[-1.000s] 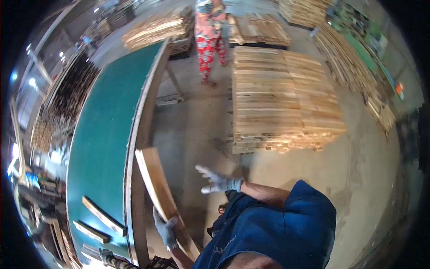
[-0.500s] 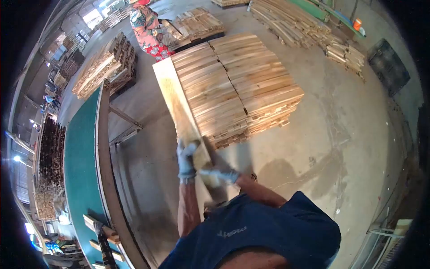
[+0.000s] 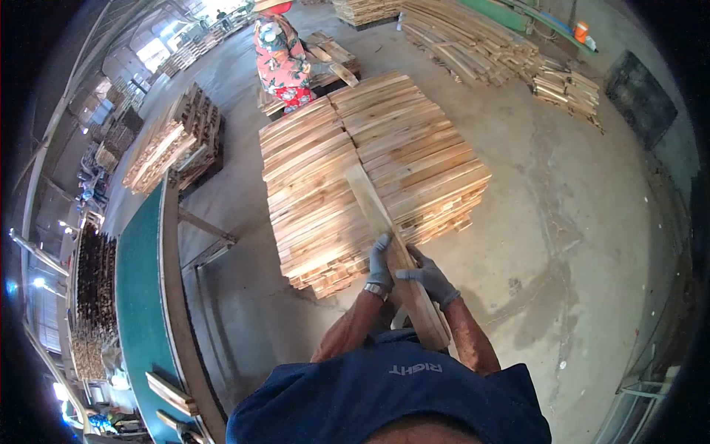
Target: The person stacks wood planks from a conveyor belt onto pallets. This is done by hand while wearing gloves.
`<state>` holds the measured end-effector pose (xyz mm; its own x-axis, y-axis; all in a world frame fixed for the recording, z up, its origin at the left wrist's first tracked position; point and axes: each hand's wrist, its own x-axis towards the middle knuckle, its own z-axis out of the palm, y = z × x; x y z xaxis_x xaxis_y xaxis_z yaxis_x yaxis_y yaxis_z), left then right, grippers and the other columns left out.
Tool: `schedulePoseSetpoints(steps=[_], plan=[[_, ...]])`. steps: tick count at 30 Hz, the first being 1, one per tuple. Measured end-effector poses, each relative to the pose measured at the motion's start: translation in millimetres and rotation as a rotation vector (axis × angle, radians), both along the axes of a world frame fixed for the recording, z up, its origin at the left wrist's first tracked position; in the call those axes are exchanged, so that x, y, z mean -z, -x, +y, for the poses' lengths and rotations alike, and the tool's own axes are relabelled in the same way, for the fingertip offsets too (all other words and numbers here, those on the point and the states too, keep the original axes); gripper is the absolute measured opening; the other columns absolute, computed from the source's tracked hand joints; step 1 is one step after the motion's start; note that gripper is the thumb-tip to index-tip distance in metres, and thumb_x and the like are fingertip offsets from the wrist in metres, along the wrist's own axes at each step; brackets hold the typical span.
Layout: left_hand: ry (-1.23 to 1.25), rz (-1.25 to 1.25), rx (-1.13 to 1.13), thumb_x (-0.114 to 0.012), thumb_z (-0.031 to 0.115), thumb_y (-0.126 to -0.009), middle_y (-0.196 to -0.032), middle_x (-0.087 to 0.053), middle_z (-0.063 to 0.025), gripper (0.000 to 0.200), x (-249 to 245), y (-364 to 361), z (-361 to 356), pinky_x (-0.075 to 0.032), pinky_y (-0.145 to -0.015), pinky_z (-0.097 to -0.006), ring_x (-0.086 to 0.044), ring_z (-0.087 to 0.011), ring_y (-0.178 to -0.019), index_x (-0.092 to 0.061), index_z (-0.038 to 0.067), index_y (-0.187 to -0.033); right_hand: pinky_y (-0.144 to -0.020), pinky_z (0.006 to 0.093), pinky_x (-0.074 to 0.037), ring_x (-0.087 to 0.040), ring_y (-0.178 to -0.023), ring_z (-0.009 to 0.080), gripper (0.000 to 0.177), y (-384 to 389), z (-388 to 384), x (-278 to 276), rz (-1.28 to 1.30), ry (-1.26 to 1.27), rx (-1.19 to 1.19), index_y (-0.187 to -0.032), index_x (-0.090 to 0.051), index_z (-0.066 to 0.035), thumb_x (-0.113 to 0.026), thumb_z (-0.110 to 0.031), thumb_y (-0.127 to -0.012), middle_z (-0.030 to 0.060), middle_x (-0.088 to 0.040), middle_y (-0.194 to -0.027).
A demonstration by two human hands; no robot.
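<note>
A long wooden board (image 3: 390, 240) is held lengthwise in front of my body, its far end over a wide stack of planks (image 3: 318, 185). My left hand (image 3: 380, 265), in a grey glove, is closed on the board's left edge. From the right side my right hand (image 3: 430, 277), gloved the same way, grips it slightly nearer to me. The board's near end is close to my shirt. The stack is built of many planks in two side-by-side columns with a narrow gap between them.
A green-topped table (image 3: 142, 288) stands on my left with a few wood pieces (image 3: 171, 394) on it. Beyond the stack, a person in a flowered top (image 3: 282, 63) handles wood. More lumber piles (image 3: 177, 140) stand at left, and loose boards (image 3: 473, 41) lie at back right.
Both hands and the board have moved right relative to the stack, from its left edge to near the middle gap. The person beyond now holds a piece of wood farther right.
</note>
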<state>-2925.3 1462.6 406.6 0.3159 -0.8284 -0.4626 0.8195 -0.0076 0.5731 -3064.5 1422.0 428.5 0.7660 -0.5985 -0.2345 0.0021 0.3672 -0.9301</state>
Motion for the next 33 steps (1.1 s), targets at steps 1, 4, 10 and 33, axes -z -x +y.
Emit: schedulePoseSetpoints(steps=[1, 4, 10, 33], plan=[[-0.024, 0.076, 0.028, -0.061, 0.048, -0.075, -0.094, -0.063, -0.0123, 0.054, 6, 5, -7, -0.051, -0.074, -0.0429, -0.06, -0.0295, -0.082, -0.058, 0.007, -0.11, -0.097, 0.0305, -0.041, -0.048, -0.118, 0.021, 0.094, 4, -4, -3, 0.015, -0.062, 0.01, -0.144, -0.021, 0.001, -0.075, -0.016, -0.069, 0.0167, -0.046, -0.133], [-0.058, 0.185, 0.079, -0.065, 0.039, -0.077, -0.095, -0.06, -0.0094, 0.048, 11, 7, -35, -0.05, -0.076, -0.0416, -0.059, -0.0263, -0.083, -0.056, 0.006, -0.111, -0.095, 0.031, -0.043, -0.05, -0.115, 0.0207, 0.09, 13, -24, -18, 0.066, -0.185, 0.037, -0.144, -0.024, 0.0, -0.074, -0.018, -0.071, 0.0159, -0.048, -0.131], [0.045, 0.13, 0.113, -0.062, 0.041, -0.082, -0.092, -0.061, -0.0082, 0.042, 18, -25, -127, -0.051, -0.072, -0.0388, -0.059, -0.0239, -0.08, -0.057, 0.008, -0.109, -0.094, 0.0309, -0.044, -0.052, -0.113, 0.0214, 0.086, -20, -109, -18, 0.027, -0.154, 0.084, -0.143, -0.027, -0.001, -0.072, -0.019, -0.072, 0.0144, -0.049, -0.129], [-0.875, -0.563, -0.455, -0.062, 0.033, -0.087, -0.14, -0.039, -0.0128, 0.087, 122, -118, 3, -0.026, -0.107, -0.0381, -0.034, -0.0233, -0.128, -0.004, 0.013, -0.149, -0.082, 0.0329, -0.049, -0.058, -0.097, 0.0198, 0.065, -252, -537, -29, -0.189, -0.216, -0.036, -0.134, -0.041, -0.006, -0.065, -0.026, -0.078, 0.008, -0.058, -0.113]])
